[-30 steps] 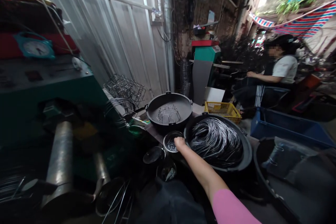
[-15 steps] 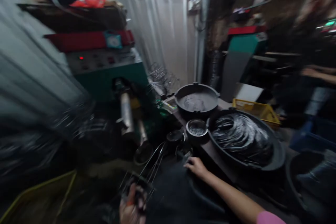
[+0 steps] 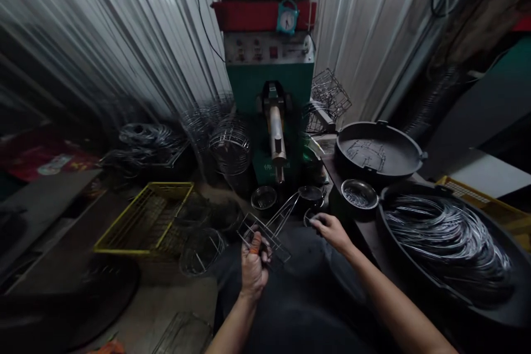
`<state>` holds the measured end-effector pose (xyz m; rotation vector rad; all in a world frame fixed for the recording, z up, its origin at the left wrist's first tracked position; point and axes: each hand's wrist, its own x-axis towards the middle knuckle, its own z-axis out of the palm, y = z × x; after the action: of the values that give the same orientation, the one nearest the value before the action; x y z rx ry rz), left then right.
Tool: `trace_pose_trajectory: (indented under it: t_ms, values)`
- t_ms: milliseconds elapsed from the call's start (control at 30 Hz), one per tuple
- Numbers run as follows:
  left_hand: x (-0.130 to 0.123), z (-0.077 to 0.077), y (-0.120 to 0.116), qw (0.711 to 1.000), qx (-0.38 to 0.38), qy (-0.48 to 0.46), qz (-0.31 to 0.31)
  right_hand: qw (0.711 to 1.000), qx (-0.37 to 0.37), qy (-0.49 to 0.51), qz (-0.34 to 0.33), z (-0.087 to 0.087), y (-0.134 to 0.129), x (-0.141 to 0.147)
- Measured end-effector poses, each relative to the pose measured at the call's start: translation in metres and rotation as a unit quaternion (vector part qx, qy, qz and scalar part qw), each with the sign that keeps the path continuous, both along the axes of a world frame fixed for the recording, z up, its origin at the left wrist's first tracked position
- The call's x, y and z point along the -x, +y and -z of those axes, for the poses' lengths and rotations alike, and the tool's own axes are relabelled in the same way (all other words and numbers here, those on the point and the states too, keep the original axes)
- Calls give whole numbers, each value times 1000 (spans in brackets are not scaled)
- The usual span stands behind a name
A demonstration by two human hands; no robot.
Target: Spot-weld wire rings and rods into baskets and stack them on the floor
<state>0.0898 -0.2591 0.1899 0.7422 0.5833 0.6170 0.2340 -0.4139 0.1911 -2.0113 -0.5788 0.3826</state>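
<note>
My left hand (image 3: 255, 265) is closed around a small rectangular wire frame (image 3: 279, 246), held low in front of my dark-clothed lap. Thin bent wires (image 3: 286, 210) run from the frame up to the right, towards a small round dish (image 3: 310, 193). An orange band circles one of the left fingers. To the right, my right hand (image 3: 331, 230) pinches with its fingertips together; something small and pale shows at the tips, too small to name. Beyond both hands stands a green machine with a metal arm (image 3: 276, 133) whose tip points down.
At right, a black pan (image 3: 384, 144) holds small wire pieces, a metal bowl (image 3: 359, 193) holds small bits, and a large pan (image 3: 384, 232) holds coiled wire. A yellow basket (image 3: 124, 251) and wire baskets (image 3: 230, 144) are at left. A blue clock (image 3: 287, 17) hangs on the machine.
My view has swung left, so the machine now stands near the middle and the pans lie further right. The left hand with the wire frame appears higher and clearer.
</note>
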Motion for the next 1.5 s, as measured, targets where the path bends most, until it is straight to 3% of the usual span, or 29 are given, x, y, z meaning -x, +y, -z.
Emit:
trace_pose_trajectory:
  t_ms: [133, 267, 600, 900, 1500]
  values:
    - [-2, 1, -3, 998, 58, 5, -28, 992, -112, 56, -21, -18, 50, 1]
    - [0, 5, -2, 995, 99, -8, -23, 981, -167, 95, -5, -16, 71, 7]
    - [2, 14, 3, 994, 94, -6, 51, 955, -236, 177, 21, -1, 80, -3]
    - [-12, 17, 8, 996, 71, 13, 57, 945, -261, 193, 27, 1, 89, -16]
    - [-42, 6, 22, 996, 63, 4, 57, 940, -290, 180, 17, 6, 110, -46]
